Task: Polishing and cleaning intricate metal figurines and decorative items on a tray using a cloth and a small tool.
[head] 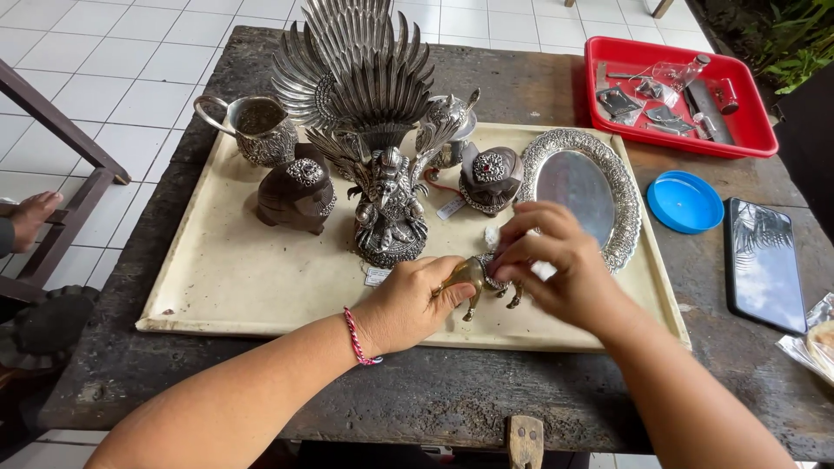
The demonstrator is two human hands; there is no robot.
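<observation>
Left hand (408, 304) fingers curled shut in grip, wrist low; right hand (556, 265) fingers bent, pinching, forearms converging

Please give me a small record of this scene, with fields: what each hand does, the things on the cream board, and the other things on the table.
left hand: grips a small brass animal figurine from its left end
right hand: fingers press on the figurine's back, with something white under them
board: cream board on a dark wooden table
on board: winged silver statue, silver jug, two dark round boxes, oval silver tray
off board: red tray of small tools, blue lid, black phone
</observation>
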